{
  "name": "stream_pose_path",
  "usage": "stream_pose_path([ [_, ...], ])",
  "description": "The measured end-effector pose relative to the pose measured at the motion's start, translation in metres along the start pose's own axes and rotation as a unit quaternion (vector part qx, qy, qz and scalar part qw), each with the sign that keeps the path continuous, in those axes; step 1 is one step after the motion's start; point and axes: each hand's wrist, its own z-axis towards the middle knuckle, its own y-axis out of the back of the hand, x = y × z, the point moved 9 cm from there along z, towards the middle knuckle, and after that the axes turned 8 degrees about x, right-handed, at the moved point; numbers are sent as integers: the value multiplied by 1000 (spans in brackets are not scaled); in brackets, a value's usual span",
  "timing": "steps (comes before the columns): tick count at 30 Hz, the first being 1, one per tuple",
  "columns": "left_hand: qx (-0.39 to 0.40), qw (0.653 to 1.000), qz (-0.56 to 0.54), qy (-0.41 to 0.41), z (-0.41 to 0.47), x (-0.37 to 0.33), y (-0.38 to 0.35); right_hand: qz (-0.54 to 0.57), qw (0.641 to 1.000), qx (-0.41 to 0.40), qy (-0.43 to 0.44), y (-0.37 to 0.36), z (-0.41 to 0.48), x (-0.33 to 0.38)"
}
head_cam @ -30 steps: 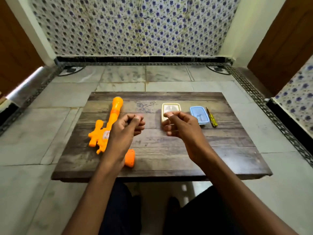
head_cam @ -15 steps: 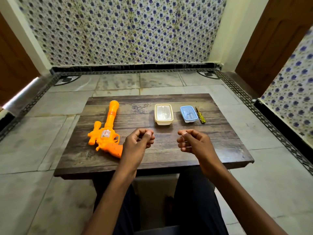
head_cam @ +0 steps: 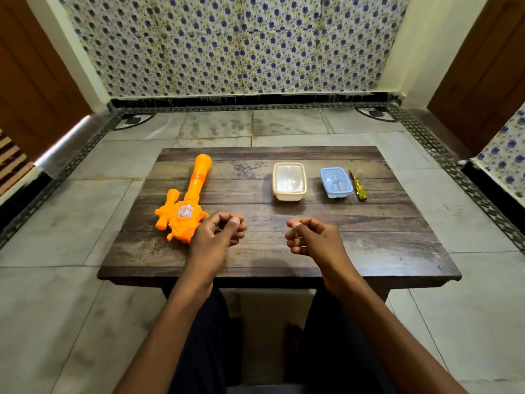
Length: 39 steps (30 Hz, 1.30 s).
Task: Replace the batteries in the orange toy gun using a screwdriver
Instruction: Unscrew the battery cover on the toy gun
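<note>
Head view: both my hands hover just above the near half of the wooden table. My left hand and right hand each have the fingers curled in and the thumb pressed against the index finger. I see nothing held in either. The orange toy gun lies flat on its side on the left part of the table, and its grip end is partly hidden behind my left hand. Its long axis runs from near to far, leaning a little to the right, with the muzzle pointing away from me toward the far edge. The screwdriver lies at the far right, just beside the blue container, with the cream container further left, well apart from the gun. I judge the work has not begun: the tool is untouched and I cannot see where the battery cover sits. The main risks come from that layout. Reaching for the screwdriver could nudge the blue container, since the two lie so close. The gun's lumpy body may rock on the boards when I press the tip in, letting it slip out of the screw. A freed screw could roll into the plank grooves or off the edge unless it goes straight into a container.
</note>
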Motion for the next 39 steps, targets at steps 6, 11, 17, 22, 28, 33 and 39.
stream_pose_path([
  [6, -93, 994, -39, 31, 9, 37, 62, -29, 998, 57, -15, -51, 31, -13],
  [11, -177, 980, -63, 70, 20, 72, 113, -166, 982, 86, 11, -93, 59, -26],
  [17, -232, 967, -68, 78, 26, 88, 138, -467, 867, 156, 76, -148, 69, -35],
  [22, -246, 963, -57, 93, 25, 92, 146, -597, 776, 156, 133, -168, 68, -31],
  [28, -234, 958, -93, 135, 24, 104, 128, -516, 826, 154, 162, -160, 65, -18],
  [33, -58, 956, -260, 126, 40, 99, 76, -498, 843, 127, 159, -135, 63, -10],
  [39, -30, 969, -215, 115, 48, 97, 38, -536, 823, 134, 130, -106, 61, -18],
])
